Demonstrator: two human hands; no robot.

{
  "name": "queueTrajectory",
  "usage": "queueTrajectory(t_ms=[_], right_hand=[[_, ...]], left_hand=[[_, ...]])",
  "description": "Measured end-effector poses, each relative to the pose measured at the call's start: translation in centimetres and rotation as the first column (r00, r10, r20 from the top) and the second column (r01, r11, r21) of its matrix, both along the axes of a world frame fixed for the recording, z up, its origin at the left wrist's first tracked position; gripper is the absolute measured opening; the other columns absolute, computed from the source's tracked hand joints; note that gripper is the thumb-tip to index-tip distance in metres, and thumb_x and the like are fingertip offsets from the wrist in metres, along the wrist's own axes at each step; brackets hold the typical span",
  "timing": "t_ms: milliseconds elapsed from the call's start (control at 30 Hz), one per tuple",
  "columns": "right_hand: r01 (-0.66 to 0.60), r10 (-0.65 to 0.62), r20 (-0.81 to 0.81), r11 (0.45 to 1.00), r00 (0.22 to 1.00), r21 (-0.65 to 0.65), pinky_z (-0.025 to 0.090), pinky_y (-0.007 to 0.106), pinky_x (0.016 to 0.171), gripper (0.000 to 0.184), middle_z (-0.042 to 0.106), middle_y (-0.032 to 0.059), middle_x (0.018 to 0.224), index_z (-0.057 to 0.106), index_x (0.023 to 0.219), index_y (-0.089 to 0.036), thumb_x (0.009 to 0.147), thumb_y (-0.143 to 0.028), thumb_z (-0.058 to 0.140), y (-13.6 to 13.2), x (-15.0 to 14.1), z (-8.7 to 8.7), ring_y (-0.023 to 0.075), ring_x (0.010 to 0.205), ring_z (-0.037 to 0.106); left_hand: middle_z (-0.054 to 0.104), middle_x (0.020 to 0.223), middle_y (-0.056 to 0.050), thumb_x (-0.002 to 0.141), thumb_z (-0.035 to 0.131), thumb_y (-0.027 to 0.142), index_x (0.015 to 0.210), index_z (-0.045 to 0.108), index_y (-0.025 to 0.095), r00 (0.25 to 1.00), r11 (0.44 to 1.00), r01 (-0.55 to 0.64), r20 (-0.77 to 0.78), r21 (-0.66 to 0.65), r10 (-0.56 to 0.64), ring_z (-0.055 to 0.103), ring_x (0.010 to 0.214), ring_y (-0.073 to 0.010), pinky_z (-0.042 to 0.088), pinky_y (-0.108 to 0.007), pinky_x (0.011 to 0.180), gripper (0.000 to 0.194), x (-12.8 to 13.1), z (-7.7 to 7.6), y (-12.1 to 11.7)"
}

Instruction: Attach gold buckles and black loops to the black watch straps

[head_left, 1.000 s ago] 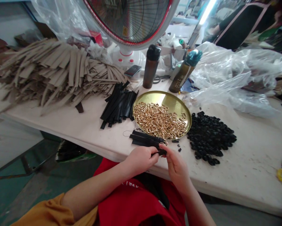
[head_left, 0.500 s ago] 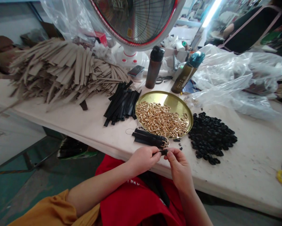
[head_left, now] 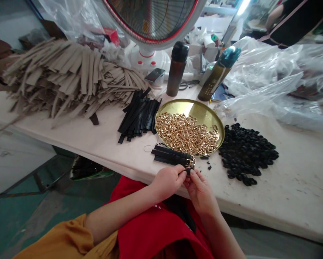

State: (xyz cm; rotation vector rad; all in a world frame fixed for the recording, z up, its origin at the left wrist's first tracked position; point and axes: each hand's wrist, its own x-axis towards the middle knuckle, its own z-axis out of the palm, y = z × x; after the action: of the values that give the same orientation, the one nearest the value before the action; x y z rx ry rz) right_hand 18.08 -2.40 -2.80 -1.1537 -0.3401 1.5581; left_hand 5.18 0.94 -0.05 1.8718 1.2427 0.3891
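My left hand point(head_left: 169, 182) and my right hand point(head_left: 201, 190) meet at the table's front edge, both closed in a pinch. Between their fingertips is a short stretch of black strap point(head_left: 188, 170); the fingers hide most of it. Just beyond lie several finished-looking black straps with gold buckles point(head_left: 172, 157), side by side. Behind these, a round gold tray point(head_left: 203, 110) carries a heap of small gold buckles point(head_left: 187, 135). Right of the tray is a pile of small black loops point(head_left: 249, 153). To its left, loose black straps point(head_left: 139, 115) are heaped.
A big pile of beige strips point(head_left: 69, 77) covers the back left. Behind the tray stand a fan point(head_left: 147, 54), a dark bottle point(head_left: 176, 68) and a tilted bottle point(head_left: 216, 77). Clear plastic bags point(head_left: 271, 82) lie back right. Another person is at the upper right.
My hands have drawn closer together, the right moving slightly left, so less of the strap shows between them. The whole view has shifted a little.
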Motion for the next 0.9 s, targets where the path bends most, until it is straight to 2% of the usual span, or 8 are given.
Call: queueTrajectory(t_ms=[67, 133, 233, 367, 467, 567, 733, 900], right_hand=[[0.014, -0.014, 0.066, 1.000, 0.998, 0.005, 0.042, 0.020, 0.060, 0.016, 0.059, -0.0040, 0.070, 0.062, 0.076, -0.021, 0.068, -0.033, 0.068, 0.1, 0.2, -0.1, 0.0081, 0.060, 0.050], [0.019, -0.020, 0.124, 1.000, 0.992, 0.009, 0.041, 0.021, 0.058, 0.017, 0.057, -0.0039, 0.067, 0.062, 0.076, -0.020, 0.068, -0.034, 0.067, 0.2, 0.2, -0.1, 0.0081, 0.057, 0.047], [-0.025, 0.022, 0.174, 1.000, 0.984, 0.013, 0.040, 0.023, 0.058, 0.019, 0.055, -0.0033, 0.065, 0.062, 0.079, -0.020, 0.069, -0.036, 0.066, 0.3, 0.1, -0.3, 0.0097, 0.058, 0.045], [-0.073, 0.065, 0.201, 0.997, 0.978, 0.037, 0.040, 0.025, 0.062, 0.022, 0.055, -0.0017, 0.065, 0.062, 0.076, -0.020, 0.073, -0.042, 0.061, 0.1, -0.2, -0.3, 0.0117, 0.061, 0.046], [-0.051, 0.037, 0.152, 0.995, 0.988, 0.087, 0.042, 0.028, 0.064, 0.033, 0.055, 0.0003, 0.066, 0.061, 0.074, -0.021, 0.077, -0.052, 0.050, -0.1, 0.0, 0.0, 0.0138, 0.062, 0.048], [-0.128, 0.119, 0.108, 0.988, 0.987, 0.084, 0.042, 0.026, 0.060, 0.024, 0.054, -0.0002, 0.068, 0.061, 0.076, -0.021, 0.074, -0.045, 0.057, -0.3, 0.1, 0.5, 0.0129, 0.061, 0.047], [-0.320, 0.325, -0.092, 0.945, 0.941, 0.067, 0.041, 0.024, 0.057, 0.021, 0.053, -0.0009, 0.067, 0.062, 0.084, -0.020, 0.075, -0.039, 0.058, -0.9, 0.3, 1.0, 0.0109, 0.059, 0.045], [-0.330, 0.336, -0.085, 0.941, 0.938, 0.072, 0.042, 0.026, 0.058, 0.018, 0.054, -0.0010, 0.065, 0.061, 0.073, -0.021, 0.068, -0.038, 0.066, -1.7, 0.3, 1.3, 0.0121, 0.058, 0.047]], left_hand=[[0.063, 0.081, -0.003, 0.084, 0.039, 0.027, 0.096, 0.050, 0.018, 0.997, 0.998, -0.020, 0.070, -0.052, 0.024, 0.057, 0.073, -0.0158, 0.040, -0.024, 0.063, 0.019, 0.0, -0.1, 0.1], [0.063, 0.086, -0.003, 0.081, 0.041, 0.020, 0.105, 0.044, 0.018, 0.987, 0.995, -0.012, 0.156, -0.103, 0.028, 0.058, 0.075, -0.0149, 0.041, -0.023, 0.066, 0.024, -0.1, 0.0, 0.3], [0.062, 0.083, -0.002, 0.079, 0.039, 0.014, 0.103, 0.041, 0.017, 0.972, 0.991, -0.013, 0.229, -0.137, 0.044, 0.057, 0.074, -0.0133, 0.042, -0.023, 0.067, 0.025, -0.2, 0.1, 0.6], [0.062, 0.075, 0.000, 0.079, 0.042, 0.017, 0.100, 0.038, 0.017, 0.954, 0.975, -0.062, 0.275, -0.214, 0.121, 0.057, 0.068, -0.0115, 0.042, -0.022, 0.064, 0.021, -0.7, 0.1, 1.0], [0.060, 0.071, 0.002, 0.078, 0.049, 0.027, 0.092, 0.041, 0.017, 0.965, 0.968, -0.106, 0.211, -0.229, 0.156, 0.055, 0.062, -0.0113, 0.040, -0.021, 0.058, 0.019, -1.3, 0.4, 0.9], [0.058, 0.071, 0.001, 0.078, 0.050, 0.033, 0.080, 0.046, 0.018, 0.988, 0.987, -0.090, 0.112, -0.130, 0.104, 0.053, 0.065, -0.0125, 0.038, -0.021, 0.056, 0.016, -1.6, 1.2, 0.5], [0.061, 0.077, 0.001, 0.080, 0.046, 0.034, 0.085, 0.053, 0.019, 0.999, 0.998, -0.036, 0.019, -0.049, 0.037, 0.055, 0.070, -0.0143, 0.038, -0.023, 0.060, 0.017, -1.7, 2.3, -0.4], [0.064, 0.083, -0.001, 0.078, 0.050, 0.036, 0.085, 0.058, 0.018, 0.997, 0.995, 0.049, 0.065, -0.090, -0.044, 0.056, 0.076, -0.0155, 0.040, -0.023, 0.065, 0.021, -2.3, 2.6, -0.8]])
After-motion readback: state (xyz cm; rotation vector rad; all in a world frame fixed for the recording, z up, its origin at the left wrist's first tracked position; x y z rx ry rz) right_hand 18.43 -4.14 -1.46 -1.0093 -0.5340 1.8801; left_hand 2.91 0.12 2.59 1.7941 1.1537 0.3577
